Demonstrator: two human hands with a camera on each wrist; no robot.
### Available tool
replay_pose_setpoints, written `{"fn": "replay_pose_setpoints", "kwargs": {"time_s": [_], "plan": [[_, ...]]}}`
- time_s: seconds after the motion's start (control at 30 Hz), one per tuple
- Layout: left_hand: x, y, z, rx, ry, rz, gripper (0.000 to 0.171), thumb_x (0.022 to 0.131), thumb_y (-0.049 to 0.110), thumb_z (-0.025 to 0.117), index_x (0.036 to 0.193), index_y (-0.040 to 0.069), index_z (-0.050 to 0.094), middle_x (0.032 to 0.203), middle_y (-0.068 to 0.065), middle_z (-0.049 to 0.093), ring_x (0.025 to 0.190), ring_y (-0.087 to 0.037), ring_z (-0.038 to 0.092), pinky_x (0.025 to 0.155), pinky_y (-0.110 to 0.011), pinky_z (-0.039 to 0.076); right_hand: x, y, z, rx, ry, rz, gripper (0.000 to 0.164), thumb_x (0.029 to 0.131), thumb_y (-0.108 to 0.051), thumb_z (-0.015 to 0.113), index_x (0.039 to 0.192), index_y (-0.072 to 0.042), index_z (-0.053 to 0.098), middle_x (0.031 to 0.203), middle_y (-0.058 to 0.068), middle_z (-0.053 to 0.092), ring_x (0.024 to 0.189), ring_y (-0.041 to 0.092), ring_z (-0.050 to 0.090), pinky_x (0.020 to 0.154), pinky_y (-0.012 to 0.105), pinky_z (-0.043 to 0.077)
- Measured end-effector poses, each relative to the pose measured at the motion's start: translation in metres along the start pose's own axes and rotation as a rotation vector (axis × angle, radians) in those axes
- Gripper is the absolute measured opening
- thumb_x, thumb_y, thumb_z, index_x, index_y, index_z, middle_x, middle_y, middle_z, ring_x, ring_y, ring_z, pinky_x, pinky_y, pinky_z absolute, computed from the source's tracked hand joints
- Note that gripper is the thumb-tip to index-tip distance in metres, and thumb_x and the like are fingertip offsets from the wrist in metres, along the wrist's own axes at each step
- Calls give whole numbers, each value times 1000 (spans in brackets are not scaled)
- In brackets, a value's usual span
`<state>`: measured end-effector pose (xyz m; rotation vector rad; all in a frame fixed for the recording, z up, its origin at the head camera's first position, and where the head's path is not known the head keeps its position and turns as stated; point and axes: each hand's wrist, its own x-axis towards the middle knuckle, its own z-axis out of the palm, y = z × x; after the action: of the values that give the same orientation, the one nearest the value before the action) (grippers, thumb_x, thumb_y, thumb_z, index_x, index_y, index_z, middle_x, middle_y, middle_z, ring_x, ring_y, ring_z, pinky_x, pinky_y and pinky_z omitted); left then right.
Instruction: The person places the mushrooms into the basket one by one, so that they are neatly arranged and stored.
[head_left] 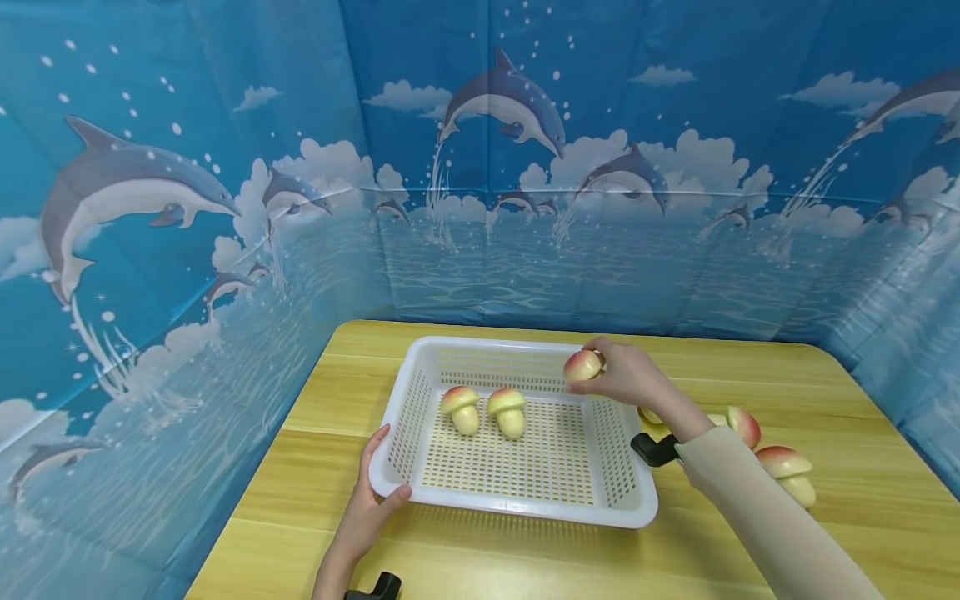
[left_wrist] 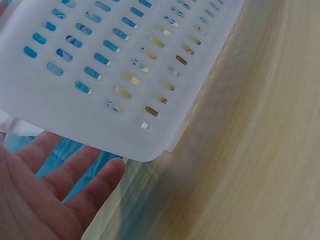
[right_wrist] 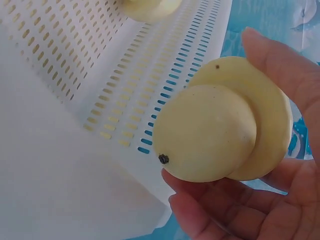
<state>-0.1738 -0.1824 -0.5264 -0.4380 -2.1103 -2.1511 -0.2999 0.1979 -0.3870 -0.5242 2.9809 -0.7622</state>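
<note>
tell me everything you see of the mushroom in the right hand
The mushroom looks smooth, perhaps foam or plastic: a domed cap, red blushing into cream, and a pale stem with a dark spot. The right hand holds it between thumb and fingers near the far right corner of the white basket.

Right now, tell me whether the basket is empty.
Not empty: in the head view, two mushrooms lie inside the basket, with much of its slotted bottom bare.
</note>
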Motion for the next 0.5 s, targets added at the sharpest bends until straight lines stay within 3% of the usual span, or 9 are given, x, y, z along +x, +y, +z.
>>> {"fn": "replay_pose_setpoints", "kwargs": {"time_s": [0.5], "plan": [[0,-1,-1,-9,-12,10,82,86,-2,59,150,24,16,150,-20,23,126,-43,37,93,-41,43,3,-10,5,-33,-48,10,74,72,-53,76,121,-1,55,90,4,62,73,18,56,60,35,46]]}}
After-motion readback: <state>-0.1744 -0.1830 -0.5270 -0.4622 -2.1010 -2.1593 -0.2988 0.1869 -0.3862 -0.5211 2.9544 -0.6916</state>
